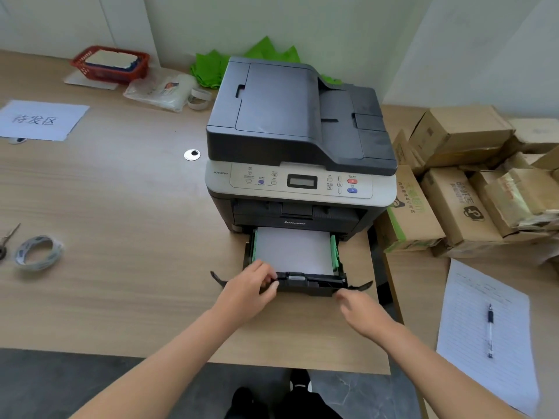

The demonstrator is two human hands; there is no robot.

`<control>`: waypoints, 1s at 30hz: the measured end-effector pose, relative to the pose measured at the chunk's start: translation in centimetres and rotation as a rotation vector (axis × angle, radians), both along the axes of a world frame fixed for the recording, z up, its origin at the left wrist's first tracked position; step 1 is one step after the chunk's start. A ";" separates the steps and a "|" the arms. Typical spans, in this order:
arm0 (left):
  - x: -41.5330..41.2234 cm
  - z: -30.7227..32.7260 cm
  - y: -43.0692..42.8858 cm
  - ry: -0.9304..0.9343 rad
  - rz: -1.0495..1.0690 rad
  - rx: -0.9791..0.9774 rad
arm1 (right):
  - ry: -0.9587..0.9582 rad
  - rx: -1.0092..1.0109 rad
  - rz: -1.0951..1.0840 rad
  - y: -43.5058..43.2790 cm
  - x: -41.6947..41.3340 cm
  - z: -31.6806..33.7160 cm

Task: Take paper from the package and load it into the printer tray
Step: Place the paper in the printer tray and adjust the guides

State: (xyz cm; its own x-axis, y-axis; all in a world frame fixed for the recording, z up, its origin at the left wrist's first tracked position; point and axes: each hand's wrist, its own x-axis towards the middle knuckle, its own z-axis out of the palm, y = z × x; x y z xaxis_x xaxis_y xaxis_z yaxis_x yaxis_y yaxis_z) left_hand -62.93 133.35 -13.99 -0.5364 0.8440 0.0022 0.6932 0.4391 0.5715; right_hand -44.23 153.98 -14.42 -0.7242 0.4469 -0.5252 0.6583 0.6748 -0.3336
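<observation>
A dark grey and light grey printer stands on the wooden desk. Its black paper tray is pulled partway out toward me, and a stack of white paper lies flat in it between green guides. My left hand grips the tray's front left corner, thumb on the front edge. My right hand hovers just below the tray's front right corner, fingers loosely apart and holding nothing. No paper package is recognisable in view.
Cardboard boxes are piled right of the printer. A lined sheet with a pen lies at the right. A tape roll, a printed sign sheet, a red basket and plastic bags sit on the left.
</observation>
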 end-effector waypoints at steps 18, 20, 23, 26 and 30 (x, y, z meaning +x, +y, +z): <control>-6.5 -2.2 6.4 -0.143 0.249 -0.458 | 0.047 0.142 -0.099 4.7 -8.7 -1.1; -7.5 -2.1 7.7 -0.153 0.269 -0.474 | 0.020 0.143 -0.120 5.4 -10.0 -0.9; -8.3 -2.0 8.7 -0.153 0.286 -0.497 | -0.034 0.153 -0.146 6.1 -11.5 -0.6; -8.9 -1.3 9.3 -0.175 0.272 -0.534 | -0.031 0.155 -0.188 6.2 -12.3 -0.5; -8.8 0.3 9.4 -0.203 0.256 -0.568 | 0.021 0.141 -0.195 5.5 -12.0 -0.2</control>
